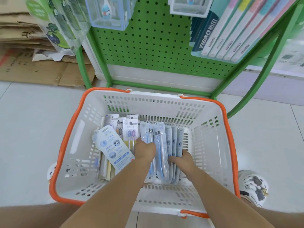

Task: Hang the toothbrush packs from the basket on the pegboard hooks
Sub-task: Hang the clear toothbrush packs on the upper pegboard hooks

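A white basket [212, 145] with orange handles sits on the floor below me, holding several toothbrush packs. My left hand [144, 149] reaches in, its fingers curled on the blue toothbrush packs [160, 145] in the middle. My right hand [181, 157] grips the right edge of the same upright stack of packs [176, 142]. A loose white and blue pack [111, 148] lies tilted on the left pile. The green pegboard [153, 41] stands just beyond the basket, with packs hanging at its top.
Hanging packs [230, 28] cover the pegboard's upper right, clear boxed ones [108, 12] its upper left. Flattened cardboard [32, 46] is stacked on the left. The green rack frame [256, 71] curves down at the right. My shoe [253, 185] stands beside the basket on the white tiles.
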